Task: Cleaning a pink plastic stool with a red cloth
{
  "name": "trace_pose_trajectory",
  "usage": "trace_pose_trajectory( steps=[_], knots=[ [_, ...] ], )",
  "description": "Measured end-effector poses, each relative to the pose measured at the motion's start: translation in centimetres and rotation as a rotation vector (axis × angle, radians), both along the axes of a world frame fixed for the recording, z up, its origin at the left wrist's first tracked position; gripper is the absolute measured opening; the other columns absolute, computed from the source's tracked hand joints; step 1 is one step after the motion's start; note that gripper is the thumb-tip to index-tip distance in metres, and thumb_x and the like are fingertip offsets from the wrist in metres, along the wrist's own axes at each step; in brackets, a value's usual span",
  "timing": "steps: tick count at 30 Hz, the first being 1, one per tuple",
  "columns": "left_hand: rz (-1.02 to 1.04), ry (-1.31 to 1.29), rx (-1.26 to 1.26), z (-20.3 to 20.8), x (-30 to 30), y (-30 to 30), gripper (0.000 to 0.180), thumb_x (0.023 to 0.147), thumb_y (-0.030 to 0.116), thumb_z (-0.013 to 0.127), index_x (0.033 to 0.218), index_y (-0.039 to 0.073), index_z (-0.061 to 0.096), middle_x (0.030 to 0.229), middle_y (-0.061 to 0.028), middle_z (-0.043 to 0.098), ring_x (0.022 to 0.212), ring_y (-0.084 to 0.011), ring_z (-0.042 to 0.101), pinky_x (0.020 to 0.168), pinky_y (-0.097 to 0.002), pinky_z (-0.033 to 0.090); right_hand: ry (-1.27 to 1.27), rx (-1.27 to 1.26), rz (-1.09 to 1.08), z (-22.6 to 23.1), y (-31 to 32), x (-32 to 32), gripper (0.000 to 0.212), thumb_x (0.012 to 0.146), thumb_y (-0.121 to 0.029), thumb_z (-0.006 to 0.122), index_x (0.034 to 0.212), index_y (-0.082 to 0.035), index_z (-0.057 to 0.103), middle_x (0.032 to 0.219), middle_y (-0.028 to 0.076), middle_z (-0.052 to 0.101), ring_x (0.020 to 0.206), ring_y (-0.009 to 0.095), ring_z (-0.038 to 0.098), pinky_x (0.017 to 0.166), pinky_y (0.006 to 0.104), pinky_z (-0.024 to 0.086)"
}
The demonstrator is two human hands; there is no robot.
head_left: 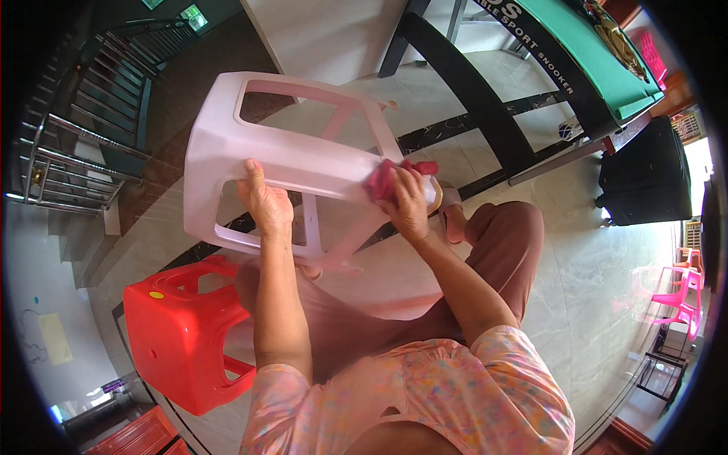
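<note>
A pale grey tiled floor (584,250) is spreading under everything, and dark stone bands are crossing it. At the upper right, a green tabletop (588,45) is resting on a black frame. The person (334,398), in a patterned top and brown trousers, is keeping the knees apart. In front of the person, a pale pink stool (318,155) is lying tipped on its side, its seat facing to the left and its legs pointing to the right; I cannot tell what is carrying its weight. Near it, at the lower left, a red stool (174,341) is standing beside the person's leg. At the far right, a black suitcase (644,182) is standing on the floor. The left hand (267,203) is holding the pale pink stool; its grip is clamping the rim of a side opening, with the thumb lying on the outside. The right hand (407,203) is pressing near a leg's end, and its grip is closing around a crumpled crimson cloth (381,182). A yellow sticker (156,295) is showing on the red stool.
</note>
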State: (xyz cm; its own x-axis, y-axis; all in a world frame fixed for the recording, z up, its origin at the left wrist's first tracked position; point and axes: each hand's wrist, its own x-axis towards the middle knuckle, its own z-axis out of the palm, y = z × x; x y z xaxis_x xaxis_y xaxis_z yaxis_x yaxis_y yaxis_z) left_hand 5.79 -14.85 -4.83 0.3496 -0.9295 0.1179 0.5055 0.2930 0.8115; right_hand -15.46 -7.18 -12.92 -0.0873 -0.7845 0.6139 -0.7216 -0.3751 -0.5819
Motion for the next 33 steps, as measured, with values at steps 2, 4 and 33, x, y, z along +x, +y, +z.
trace_pose_trajectory(
  steps=[2, 4, 33],
  knots=[
    [0.022, 0.004, 0.039, -0.7, 0.0, 0.0, 0.037, 0.085, 0.03, 0.058, 0.104, -0.002, 0.05, 0.102, -0.01, 0.054, 0.095, -0.0188, 0.053, 0.086, -0.0354, 0.043, 0.053, -0.085, 0.046, 1.3, -1.9, 2.6, 0.068, 0.051, -0.012, 0.076, 0.113, 0.002, 0.05, 0.114, 0.018, 0.049, 0.105, 0.04, 0.044, 0.089, 0.0464, 0.037],
    [0.0, 0.015, 0.044, -0.3, -0.5, 0.7, 0.039, 0.085, 0.031, 0.059, 0.103, -0.002, 0.05, 0.101, -0.0099, 0.054, 0.095, -0.0188, 0.053, 0.085, -0.0352, 0.043, 0.017, -0.143, 0.075, 4.3, -3.6, 5.9, 0.07, 0.049, -0.014, 0.077, 0.111, 0.002, 0.05, 0.113, 0.017, 0.05, 0.1, 0.038, 0.046, 0.085, 0.0466, 0.038],
    [-0.159, 0.123, 0.092, 0.6, -1.6, 3.4, 0.055, 0.091, 0.044, 0.04, 0.116, -0.005, 0.041, 0.114, -0.0164, 0.047, 0.105, -0.0251, 0.048, 0.091, -0.0399, 0.04, -0.028, -0.07, 0.288, 11.8, -5.1, 10.0, 0.058, 0.062, -0.013, 0.067, 0.114, 0.004, 0.048, 0.111, 0.019, 0.047, 0.101, 0.039, 0.043, 0.09, 0.0428, 0.037]
  ],
)
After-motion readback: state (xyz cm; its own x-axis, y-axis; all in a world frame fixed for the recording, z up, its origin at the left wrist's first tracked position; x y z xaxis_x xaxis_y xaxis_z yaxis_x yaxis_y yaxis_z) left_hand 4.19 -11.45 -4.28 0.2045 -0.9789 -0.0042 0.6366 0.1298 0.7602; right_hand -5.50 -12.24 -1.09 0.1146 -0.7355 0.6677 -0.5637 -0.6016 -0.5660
